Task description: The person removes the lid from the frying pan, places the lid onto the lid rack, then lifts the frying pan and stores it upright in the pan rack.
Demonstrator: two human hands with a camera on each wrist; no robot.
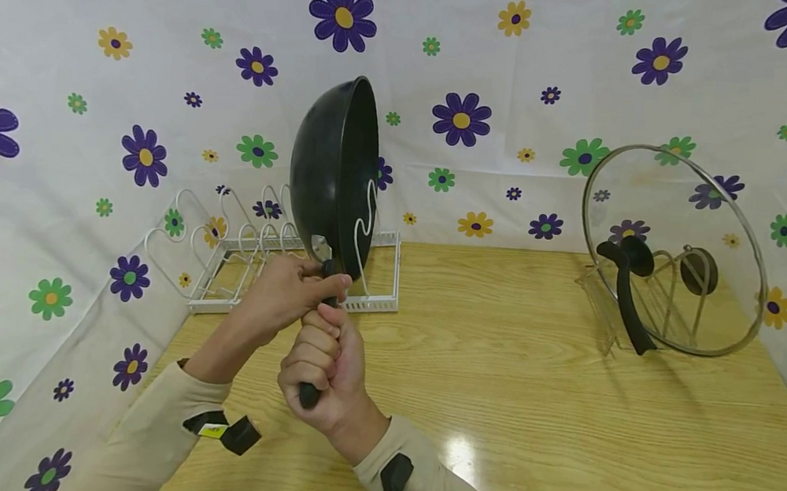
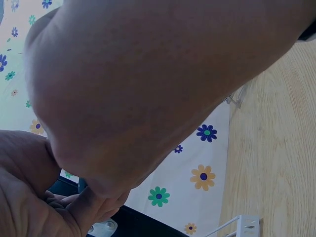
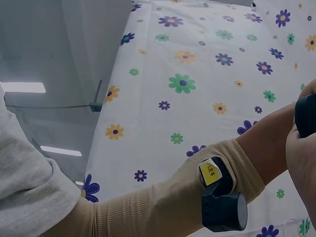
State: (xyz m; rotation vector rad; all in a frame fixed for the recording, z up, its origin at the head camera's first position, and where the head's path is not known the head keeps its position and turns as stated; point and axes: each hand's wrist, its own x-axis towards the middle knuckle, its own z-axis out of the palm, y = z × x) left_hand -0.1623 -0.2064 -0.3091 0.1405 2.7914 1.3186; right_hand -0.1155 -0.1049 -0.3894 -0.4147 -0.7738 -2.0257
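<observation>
Center of the head view: both hands grip the handle of a black pan (image 1: 335, 173), held on edge over the white rack (image 1: 297, 288); the left hand (image 1: 282, 292) is above, the right hand (image 1: 325, 365) below. The left wrist view shows mostly skin and a rack corner; the right wrist view shows the left sleeve (image 3: 163, 207). Bare table (image 1: 494, 382) lies center frame; a glass lid (image 1: 673, 253) stands at right.
</observation>
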